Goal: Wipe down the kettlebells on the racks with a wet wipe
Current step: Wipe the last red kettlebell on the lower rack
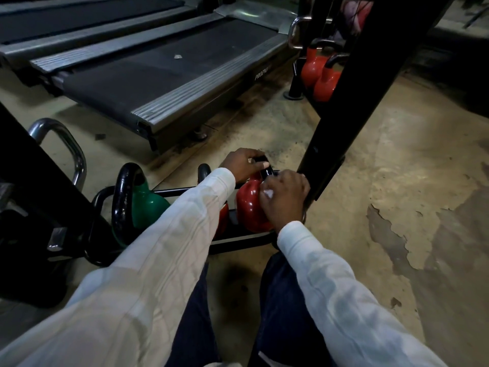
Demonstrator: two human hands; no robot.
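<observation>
Gripping the upturned handle (267,170) of the upright red kettlebell (250,207) with the left hand (244,165), pinching a wet wipe (268,193) against its right side with the right hand (285,201).

The nearer treadmill (164,75) has a small pale scrap (177,57) on its belt, and a second treadmill (79,19) lies beside it. The stained concrete floor (397,154) shows a flaking patch (389,229) at right.

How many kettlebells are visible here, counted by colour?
Red kettlebells: 4, one mostly hidden by a sleeve
Green kettlebell: 1
Total: 5
</observation>
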